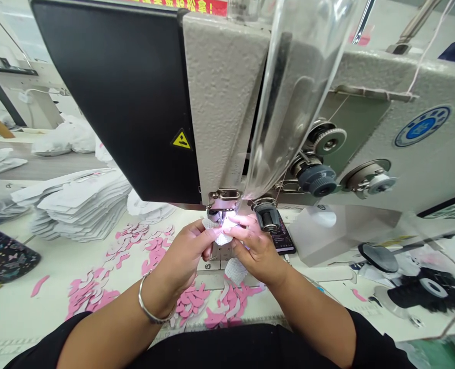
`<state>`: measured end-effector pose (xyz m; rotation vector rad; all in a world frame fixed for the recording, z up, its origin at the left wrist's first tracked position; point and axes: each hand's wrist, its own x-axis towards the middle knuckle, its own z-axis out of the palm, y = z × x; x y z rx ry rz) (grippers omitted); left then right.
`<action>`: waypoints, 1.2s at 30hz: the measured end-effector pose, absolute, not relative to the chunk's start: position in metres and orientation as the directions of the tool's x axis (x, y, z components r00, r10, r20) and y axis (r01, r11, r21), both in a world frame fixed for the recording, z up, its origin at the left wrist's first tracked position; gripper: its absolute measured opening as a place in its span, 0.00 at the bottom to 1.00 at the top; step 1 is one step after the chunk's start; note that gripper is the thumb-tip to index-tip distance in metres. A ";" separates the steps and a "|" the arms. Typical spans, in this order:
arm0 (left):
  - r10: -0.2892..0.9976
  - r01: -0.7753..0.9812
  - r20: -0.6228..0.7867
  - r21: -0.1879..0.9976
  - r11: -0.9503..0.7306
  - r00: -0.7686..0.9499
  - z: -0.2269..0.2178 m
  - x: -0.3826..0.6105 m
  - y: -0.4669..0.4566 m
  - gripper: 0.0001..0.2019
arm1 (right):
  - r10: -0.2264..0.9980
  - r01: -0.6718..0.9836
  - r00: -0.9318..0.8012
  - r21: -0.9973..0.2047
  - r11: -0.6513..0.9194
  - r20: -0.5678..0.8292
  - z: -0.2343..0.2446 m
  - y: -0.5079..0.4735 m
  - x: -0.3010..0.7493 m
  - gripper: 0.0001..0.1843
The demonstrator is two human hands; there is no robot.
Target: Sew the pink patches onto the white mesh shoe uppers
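Observation:
My left hand [183,256] and my right hand [255,245] meet right under the presser foot [222,204] of a grey sewing machine [227,97]. Both pinch a small white mesh piece [221,231] lit by the machine's lamp. A strip of the same white mesh [235,270] hangs below my right palm. My left wrist wears a silver bangle [149,306]. Fingertips of both hands are pressed together on the piece.
Pink and white cut shapes [96,292] lie scattered over the table before me. A stack of white cut panels [77,202] sits at left, dark printed fabric [4,256] at the far left. A phone [283,238] lies under the machine; black bobbin parts [423,292] at right.

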<state>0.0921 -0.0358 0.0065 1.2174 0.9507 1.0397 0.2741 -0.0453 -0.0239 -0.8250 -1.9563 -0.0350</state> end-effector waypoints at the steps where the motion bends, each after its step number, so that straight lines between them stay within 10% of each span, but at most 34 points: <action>1: 0.963 -0.110 -0.016 0.993 0.047 0.267 0.007 0.092 -0.035 0.11 | 0.532 0.561 -0.292 -0.308 0.768 0.795 -0.024 -0.045 0.274 0.19; 36: 0.923 -0.172 -0.066 0.975 0.140 0.378 0.008 0.080 -0.010 0.06 | 0.580 0.724 -0.243 -0.253 0.642 0.777 -0.022 -0.052 0.265 0.15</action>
